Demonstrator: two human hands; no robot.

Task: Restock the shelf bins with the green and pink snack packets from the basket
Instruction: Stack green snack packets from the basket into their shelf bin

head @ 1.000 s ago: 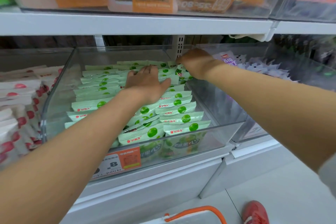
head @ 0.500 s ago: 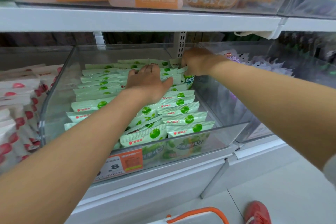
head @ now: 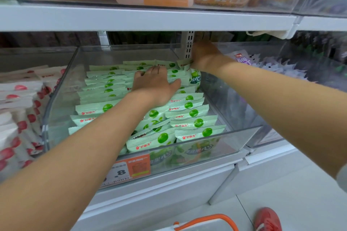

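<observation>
Rows of green snack packets (head: 197,133) fill the clear shelf bin (head: 62,90) in the middle. My left hand (head: 154,84) lies flat on the packets toward the back of the bin, fingers straight and pressing down. My right hand (head: 204,56) is at the bin's back right corner, against the packets that stand there; its fingers are hidden behind the back of the hand. White packets with pink-red dots (head: 18,88) lie stacked in the bin to the left. Only the orange handle of the basket (head: 206,220) shows, at the bottom edge.
A white shelf board (head: 150,18) hangs low over the bin, with orange-labelled bins above it. To the right sits a clear bin of purple-white packets (head: 262,62). An orange price tag (head: 139,165) sticks to the bin front. A red shoe (head: 267,219) stands on the floor.
My right hand has slid a little deeper into the back right corner. My left hand stays flat on the packets, shifted slightly toward the back.
</observation>
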